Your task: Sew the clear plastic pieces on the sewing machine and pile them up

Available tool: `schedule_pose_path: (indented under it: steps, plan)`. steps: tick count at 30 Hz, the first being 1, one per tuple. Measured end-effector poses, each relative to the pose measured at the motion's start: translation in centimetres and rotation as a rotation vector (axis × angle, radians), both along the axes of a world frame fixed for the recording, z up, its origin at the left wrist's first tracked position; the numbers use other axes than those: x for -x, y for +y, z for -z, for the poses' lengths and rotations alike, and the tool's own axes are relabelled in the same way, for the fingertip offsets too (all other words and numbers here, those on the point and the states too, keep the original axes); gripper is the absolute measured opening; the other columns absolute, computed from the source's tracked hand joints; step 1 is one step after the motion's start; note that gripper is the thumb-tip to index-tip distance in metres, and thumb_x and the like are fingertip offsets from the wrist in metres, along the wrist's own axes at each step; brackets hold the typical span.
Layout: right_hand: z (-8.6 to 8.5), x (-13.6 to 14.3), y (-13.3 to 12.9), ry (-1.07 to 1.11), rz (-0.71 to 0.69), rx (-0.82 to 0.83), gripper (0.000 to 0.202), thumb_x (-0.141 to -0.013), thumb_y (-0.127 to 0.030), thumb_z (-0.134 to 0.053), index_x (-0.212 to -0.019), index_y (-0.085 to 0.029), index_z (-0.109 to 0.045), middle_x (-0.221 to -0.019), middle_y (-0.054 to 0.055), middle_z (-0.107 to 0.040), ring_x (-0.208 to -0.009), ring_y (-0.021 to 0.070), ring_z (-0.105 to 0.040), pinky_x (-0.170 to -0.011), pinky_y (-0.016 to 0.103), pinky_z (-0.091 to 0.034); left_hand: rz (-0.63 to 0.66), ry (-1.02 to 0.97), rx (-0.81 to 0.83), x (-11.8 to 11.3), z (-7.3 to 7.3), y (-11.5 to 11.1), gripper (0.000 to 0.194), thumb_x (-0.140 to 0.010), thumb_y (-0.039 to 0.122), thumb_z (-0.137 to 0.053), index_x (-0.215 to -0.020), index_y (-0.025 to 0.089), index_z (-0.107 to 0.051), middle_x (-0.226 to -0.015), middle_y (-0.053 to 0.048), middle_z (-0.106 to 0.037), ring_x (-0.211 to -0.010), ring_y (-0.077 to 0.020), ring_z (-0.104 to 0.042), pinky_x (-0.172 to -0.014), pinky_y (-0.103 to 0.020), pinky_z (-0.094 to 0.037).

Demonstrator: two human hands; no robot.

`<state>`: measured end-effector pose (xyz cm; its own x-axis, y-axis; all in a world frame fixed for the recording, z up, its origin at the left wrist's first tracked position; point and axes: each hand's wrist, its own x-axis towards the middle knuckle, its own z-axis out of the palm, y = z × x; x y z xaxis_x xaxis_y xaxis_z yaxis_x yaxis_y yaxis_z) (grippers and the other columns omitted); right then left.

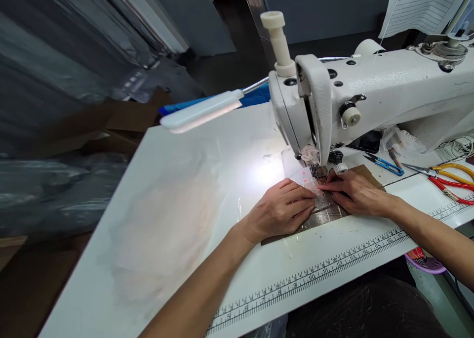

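Head view: sheer cloth (304,176) lies at the sewing machine (374,88), likely light, soft, slippery; right hand (356,193) pinches its edge, probably the best hold, left hand (284,207) covering the near side, grip impossible to tell.

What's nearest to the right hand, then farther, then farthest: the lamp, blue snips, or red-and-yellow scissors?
From the right hand, in the head view:
1. Blue snips, to its right.
2. Red-and-yellow scissors, farther right.
3. Lamp, away left.

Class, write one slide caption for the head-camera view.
Left hand and right hand touching translucent, pink-marked material at a white sewing machine, a lit lamp alongside.
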<state>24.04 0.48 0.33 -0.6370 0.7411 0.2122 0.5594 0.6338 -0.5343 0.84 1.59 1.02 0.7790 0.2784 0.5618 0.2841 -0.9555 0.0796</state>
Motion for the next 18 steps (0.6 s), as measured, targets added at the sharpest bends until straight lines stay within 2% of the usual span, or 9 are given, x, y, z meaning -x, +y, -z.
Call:
schedule_pose_path:
  steps: [3,8,12,18]
  plan:
    - [-0.3,0.0,-0.1,-0.017,-0.002,0.019,0.038,-0.092,-0.014,-0.045,-0.122,-0.019,-0.066,-0.109,0.011,-0.060,-0.098,0.0207,-0.059,-0.090,0.041,-0.053,-0.006,0.008,0.004,0.0,0.0,0.0,0.011,-0.089,0.011,-0.056,-0.086,0.017,-0.066,-0.088,-0.003,-0.074,-0.071,-0.0142,-0.066,-0.062,-0.030,-0.051]
    - [-0.8,-0.1,-0.5,-0.062,-0.100,-0.018,0.036,-0.088,-0.013,-0.051,-0.115,-0.026,-0.071,-0.107,0.009,-0.058,-0.100,0.0213,-0.056,-0.090,0.042,-0.049,-0.012,0.007,0.022,0.0,0.1,-0.1,0.012,-0.089,0.011,-0.055,-0.087,0.017,-0.065,-0.088,-0.003,-0.074,-0.073,-0.0142,-0.066,-0.063,-0.030,-0.051]
    - [-1.1,0.0,-0.7,-0.086,-0.115,-0.055,0.035,-0.088,-0.012,-0.051,-0.115,-0.024,-0.071,-0.107,0.010,-0.057,-0.102,0.0211,-0.054,-0.092,0.041,-0.047,-0.020,-0.009,0.045,0.0,-0.2,-0.1,0.007,-0.090,0.017,-0.057,-0.093,0.017,-0.063,-0.089,-0.003,-0.072,-0.073,-0.0145,-0.064,-0.066,-0.032,-0.050]
    - [-0.7,-0.2,-0.5,-0.064,-0.131,-0.048,0.037,-0.087,-0.012,-0.051,-0.118,-0.023,-0.070,-0.111,0.010,-0.057,-0.105,0.0216,-0.052,-0.091,0.040,-0.047,-0.237,0.015,-0.036,0.5,0.3,0.5,0.019,-0.096,0.030,-0.051,-0.102,0.015,-0.060,-0.096,-0.008,-0.070,-0.076,-0.0186,-0.061,-0.062,-0.034,-0.048]
